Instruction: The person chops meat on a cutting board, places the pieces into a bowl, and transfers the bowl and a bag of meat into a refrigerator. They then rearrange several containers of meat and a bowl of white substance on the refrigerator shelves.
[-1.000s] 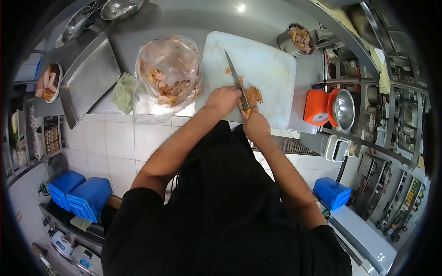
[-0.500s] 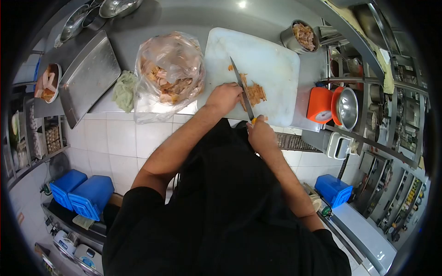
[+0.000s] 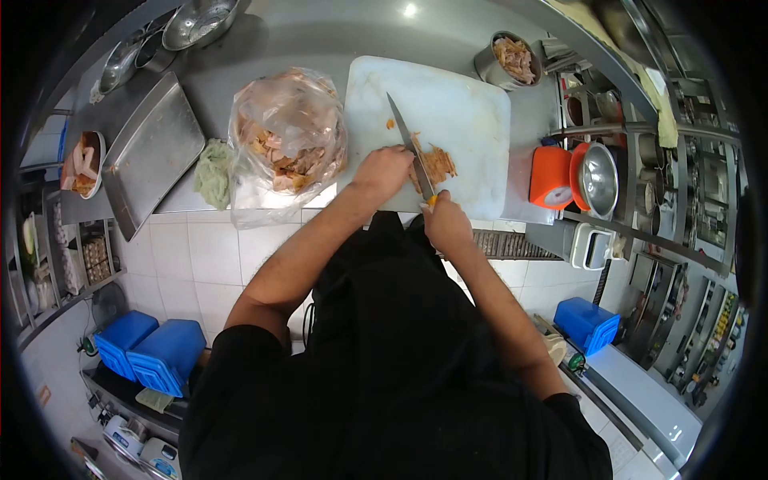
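Right hand point(image 3: 448, 222): fingers closed round the knife point(image 3: 406, 134). Left hand point(image 3: 382, 171): fingers curled beside it, their hold hidden from me. Meat strips point(image 3: 439, 165) lay on the board point(image 3: 464, 120). Tucked fingertips, even strokes seemed best.

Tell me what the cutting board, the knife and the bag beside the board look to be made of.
Cutting board: probably plastic, matte and white, with an even, grainless face.
Knife blade: likely steel, smooth and grey; handle yellow where it shows, material unclear.
Bag: thin clear plastic film, by its glossy creases and the meat showing through.
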Tool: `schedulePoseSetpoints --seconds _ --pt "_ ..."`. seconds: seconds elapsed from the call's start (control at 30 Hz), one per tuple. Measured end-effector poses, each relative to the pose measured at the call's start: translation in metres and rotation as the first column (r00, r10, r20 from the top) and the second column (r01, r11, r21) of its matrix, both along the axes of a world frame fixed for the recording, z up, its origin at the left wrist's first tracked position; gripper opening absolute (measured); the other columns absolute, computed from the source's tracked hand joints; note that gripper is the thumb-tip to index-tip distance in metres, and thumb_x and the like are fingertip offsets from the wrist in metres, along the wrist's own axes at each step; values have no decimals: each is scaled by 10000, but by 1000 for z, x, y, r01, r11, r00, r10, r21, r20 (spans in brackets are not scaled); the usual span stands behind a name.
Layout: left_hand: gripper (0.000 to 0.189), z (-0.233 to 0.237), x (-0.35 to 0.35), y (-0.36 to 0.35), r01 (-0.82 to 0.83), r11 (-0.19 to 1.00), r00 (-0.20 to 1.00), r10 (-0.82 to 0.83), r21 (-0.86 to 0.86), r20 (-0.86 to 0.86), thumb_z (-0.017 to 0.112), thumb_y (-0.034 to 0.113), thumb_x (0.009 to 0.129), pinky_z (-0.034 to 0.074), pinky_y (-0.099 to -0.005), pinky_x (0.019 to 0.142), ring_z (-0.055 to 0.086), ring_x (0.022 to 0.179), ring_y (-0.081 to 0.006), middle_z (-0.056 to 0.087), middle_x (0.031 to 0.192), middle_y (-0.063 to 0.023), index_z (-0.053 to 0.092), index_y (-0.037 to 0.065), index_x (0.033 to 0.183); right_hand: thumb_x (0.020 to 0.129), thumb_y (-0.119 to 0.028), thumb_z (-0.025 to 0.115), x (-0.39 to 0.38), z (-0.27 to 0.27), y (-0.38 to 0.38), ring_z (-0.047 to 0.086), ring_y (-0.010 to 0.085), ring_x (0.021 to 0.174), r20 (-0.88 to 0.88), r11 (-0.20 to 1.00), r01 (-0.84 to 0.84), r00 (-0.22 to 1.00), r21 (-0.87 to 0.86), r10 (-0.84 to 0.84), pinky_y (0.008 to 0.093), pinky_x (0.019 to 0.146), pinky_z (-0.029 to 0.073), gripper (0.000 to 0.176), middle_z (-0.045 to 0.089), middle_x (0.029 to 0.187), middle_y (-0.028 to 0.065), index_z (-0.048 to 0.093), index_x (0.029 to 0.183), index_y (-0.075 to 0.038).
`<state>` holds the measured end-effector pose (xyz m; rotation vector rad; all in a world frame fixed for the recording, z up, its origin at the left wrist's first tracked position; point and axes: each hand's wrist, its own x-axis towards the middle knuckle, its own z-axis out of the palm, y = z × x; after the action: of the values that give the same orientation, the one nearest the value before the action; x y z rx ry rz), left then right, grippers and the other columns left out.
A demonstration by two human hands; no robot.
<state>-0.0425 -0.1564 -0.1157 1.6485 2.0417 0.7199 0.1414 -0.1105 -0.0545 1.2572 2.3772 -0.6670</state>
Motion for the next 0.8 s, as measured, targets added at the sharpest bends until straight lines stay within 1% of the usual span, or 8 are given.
schedulePoseSetpoints --seconds 0.07,0.17,0.27,0.37,0.47,0.57,0.7,0.8 --pt "100 10 -3 0 -11 1000 1000 11 -20 1 655 141 874 550 -451 818 671 923 -343 679 975 -118 678 56 921 990 -282 580 -6 11 3 687 465 942 3 1000 13 1000 -29 -12 522 829 551 426 689 970 312 474 1150 98" --pt "97 7 0 -2 -55 998 998 56 -12 12 656 140 877 550 -454 813 670 910 -349 678 959 -119 684 61 926 989 -282 582 -8 35 3 685 469 950 8 999 -16 1000 -47 17 525 838 548 425 690 973 314 477 1145 99" --pt "94 2 0 -2 -63 998 998 63 8 6 650 132 883 549 -454 807 670 906 -349 679 950 -120 686 56 923 991 -286 578 -3 38 -4 687 466 955 24 998 11 1000 -58 -9 520 838 549 425 695 975 306 479 1144 98" --pt "81 0 0 -4 -66 994 997 63 92 39 644 123 886 547 -456 806 668 892 -351 676 934 -122 674 49 901 994 -283 574 -3 29 -8 693 457 947 41 997 35 999 -64 -33 514 829 555 427 698 972 301 471 1153 101" --pt "74 1 -1 -4 -35 996 999 34 81 25 630 113 893 548 -457 796 665 882 -353 671 925 -127 660 45 888 999 -288 566 1 20 -10 700 449 926 19 999 18 1000 -43 -17 509 814 560 434 701 963 294 458 1172 96" --pt "77 1 0 -3 -38 997 999 39 72 -7 621 112 894 549 -459 781 663 879 -357 666 914 -136 649 42 881 1004 -292 556 -8 22 -8 700 449 921 89 998 46 995 -47 -42 506 814 560 439 703 960 288 446 1190 89" --pt "82 -1 -3 0 -7 997 999 10 74 -47 617 118 893 547 -466 777 664 892 -362 671 925 -143 656 45 898 1004 -298 554 -14 -6 1 693 446 950 40 1000 11 999 -10 -10 507 839 551 443 700 976 291 447 1190 89" --pt "86 -7 1 -2 -1 994 999 6 106 -40 626 131 892 548 -467 779 666 894 -365 674 929 -145 662 55 909 1002 -298 557 -18 1 2 688 444 970 5 1000 24 1000 -6 -24 509 858 543 435 694 988 301 461 1170 91"
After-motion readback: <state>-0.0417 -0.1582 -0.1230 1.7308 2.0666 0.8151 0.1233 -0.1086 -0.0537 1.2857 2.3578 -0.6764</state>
